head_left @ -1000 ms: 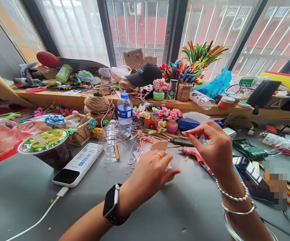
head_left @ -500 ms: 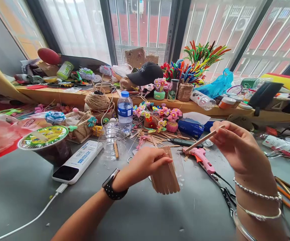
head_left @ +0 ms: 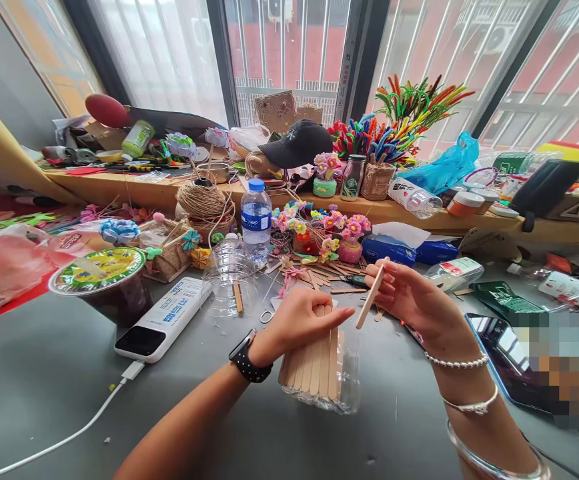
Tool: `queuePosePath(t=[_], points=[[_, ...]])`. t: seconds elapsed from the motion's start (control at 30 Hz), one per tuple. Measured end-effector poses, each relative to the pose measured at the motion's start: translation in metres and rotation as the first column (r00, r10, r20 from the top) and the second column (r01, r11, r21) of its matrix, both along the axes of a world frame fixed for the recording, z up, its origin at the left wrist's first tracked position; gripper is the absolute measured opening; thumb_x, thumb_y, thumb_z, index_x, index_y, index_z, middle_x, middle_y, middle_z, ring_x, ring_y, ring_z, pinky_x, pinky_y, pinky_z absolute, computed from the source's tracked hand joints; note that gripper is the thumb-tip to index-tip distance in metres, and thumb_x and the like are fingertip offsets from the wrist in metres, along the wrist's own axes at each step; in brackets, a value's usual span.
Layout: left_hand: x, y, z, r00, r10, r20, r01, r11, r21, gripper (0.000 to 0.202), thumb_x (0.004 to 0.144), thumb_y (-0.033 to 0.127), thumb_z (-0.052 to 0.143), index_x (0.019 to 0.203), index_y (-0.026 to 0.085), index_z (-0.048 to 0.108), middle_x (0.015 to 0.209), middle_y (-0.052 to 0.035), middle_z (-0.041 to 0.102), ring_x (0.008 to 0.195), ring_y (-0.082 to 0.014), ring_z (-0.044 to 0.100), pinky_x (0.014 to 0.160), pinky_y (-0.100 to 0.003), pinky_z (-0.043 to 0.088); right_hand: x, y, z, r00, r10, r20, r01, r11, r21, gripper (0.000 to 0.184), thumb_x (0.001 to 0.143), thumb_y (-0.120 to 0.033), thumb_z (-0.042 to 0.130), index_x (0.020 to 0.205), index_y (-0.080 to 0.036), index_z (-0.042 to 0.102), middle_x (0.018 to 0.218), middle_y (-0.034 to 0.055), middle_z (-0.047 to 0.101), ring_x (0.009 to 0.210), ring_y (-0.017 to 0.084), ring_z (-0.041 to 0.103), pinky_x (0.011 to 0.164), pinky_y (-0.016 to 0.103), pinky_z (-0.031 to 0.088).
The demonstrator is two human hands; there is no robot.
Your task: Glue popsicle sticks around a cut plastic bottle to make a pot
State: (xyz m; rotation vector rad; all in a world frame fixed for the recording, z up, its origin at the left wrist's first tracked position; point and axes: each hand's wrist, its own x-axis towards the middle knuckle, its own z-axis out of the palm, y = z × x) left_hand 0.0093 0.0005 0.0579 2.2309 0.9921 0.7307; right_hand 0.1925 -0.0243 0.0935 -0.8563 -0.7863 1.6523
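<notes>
My left hand [head_left: 307, 320] is closed over a clear plastic bottle piece [head_left: 351, 380], its thumb stretched toward the right. A row of flat wooden craft sticks [head_left: 312, 370] covers much of that piece, side by side; bare plastic shows at the right. Between the fingertips of my right hand [head_left: 409, 297] is a single craft stick [head_left: 370, 297], tilted, its lower end close to my left thumb and apart from the row. The pink glue gun is almost wholly hidden behind my right hand.
Loose craft sticks [head_left: 319, 275] lie behind my hands. A power bank [head_left: 169, 320] with a cable and a sealed drink cup [head_left: 114, 293] stand left. Cut clear plastic [head_left: 229, 277] and a water bottle [head_left: 256, 223] are farther back. A phone [head_left: 502, 357] lies right of my right wrist.
My right hand has brought its craft stick left and down, beside the bottle piece. The piece has turned in my left hand, so more of the stick row and plastic shows.
</notes>
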Motion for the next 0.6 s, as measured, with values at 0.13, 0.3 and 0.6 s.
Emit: queuePosePath(t=[0.13, 0.3, 0.6], points=[[0.000, 0.000, -0.001, 0.999, 0.034, 0.025, -0.034, 0.999, -0.009, 0.045, 0.077, 0.043, 0.048, 0.049, 0.015, 0.027, 0.050, 0.0060, 0.020, 0.050, -0.0070, 0.021, 0.046, -0.022, 0.016, 0.001, 0.002, -0.002, 1.000, -0.002, -0.003, 0.002, 1.000, -0.012, 0.022, 0.063, -0.026, 0.066, 0.058, -0.017, 0.047, 0.058, -0.0061, 0.030, 0.051, 0.005, 0.024, 0.049, 0.019, 0.029], [-0.003, 0.003, 0.004, 0.998, 0.028, 0.052, -0.026, 0.999, -0.031, 0.036, 0.080, 0.031, 0.043, 0.049, 0.015, 0.033, 0.050, 0.0059, 0.029, 0.050, -0.0070, 0.027, 0.048, -0.021, 0.021, -0.001, 0.004, -0.006, 0.992, 0.094, 0.083, -0.096, 0.995, 0.023, 0.022, 0.068, -0.028, 0.061, 0.057, -0.017, 0.044, 0.057, -0.0054, 0.029, 0.052, 0.006, 0.025, 0.049, 0.019, 0.028], [-0.004, 0.008, 0.000, 0.998, 0.027, 0.058, -0.026, 1.000, -0.016, 0.036, 0.083, 0.035, 0.037, 0.053, 0.016, 0.032, 0.052, 0.0052, 0.030, 0.052, -0.0082, 0.028, 0.049, -0.023, 0.020, -0.015, 0.010, -0.021, 0.955, 0.230, 0.186, -0.246, 0.967, 0.067, 0.021, 0.069, -0.026, 0.057, 0.057, -0.016, 0.044, 0.058, -0.0050, 0.030, 0.055, 0.007, 0.026, 0.054, 0.020, 0.028]])
